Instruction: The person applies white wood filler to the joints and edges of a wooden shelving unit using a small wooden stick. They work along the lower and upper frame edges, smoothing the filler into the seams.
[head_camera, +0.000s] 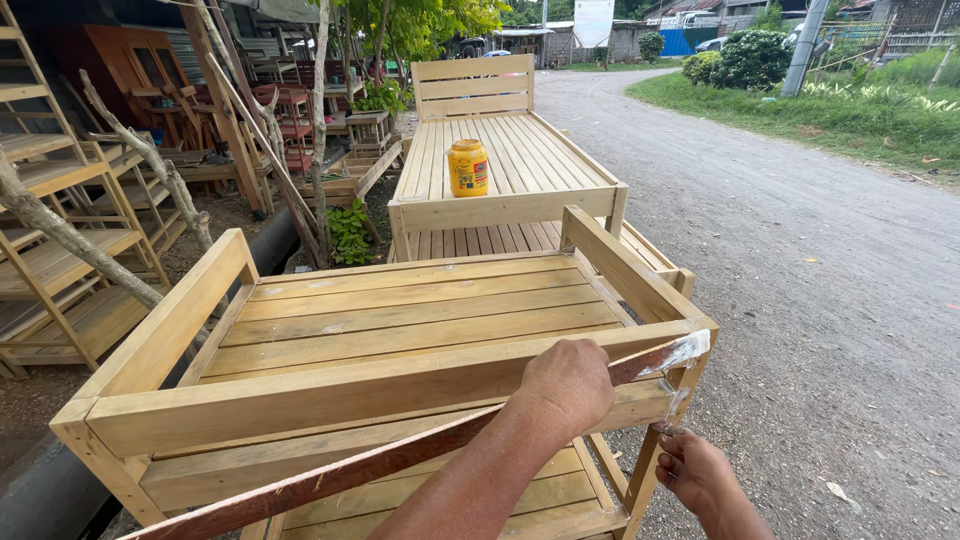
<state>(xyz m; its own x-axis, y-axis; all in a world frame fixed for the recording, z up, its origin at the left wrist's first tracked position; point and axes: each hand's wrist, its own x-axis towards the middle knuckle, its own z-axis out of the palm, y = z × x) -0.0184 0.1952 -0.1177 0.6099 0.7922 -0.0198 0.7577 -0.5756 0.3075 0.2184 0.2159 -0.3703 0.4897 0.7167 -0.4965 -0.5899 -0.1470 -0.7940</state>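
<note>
Left hand (568, 385) gripping a strip (400, 460) laid along the near rail of a wooden cart (400, 320).

Its fingers are curled shut over the long reddish-brown strip, which runs from the near left up to the cart's right corner, where its whitish tip (685, 350) touches the post. Right hand (692, 468) sits lower, at the near right leg, fingers pinched around something small that I cannot make out. Farther off, a yellow jar (467, 167) stands on a slatted bed (500, 150). Shelves (60, 250) stand at left, and a gravel road (800, 250) runs along the right.
</note>
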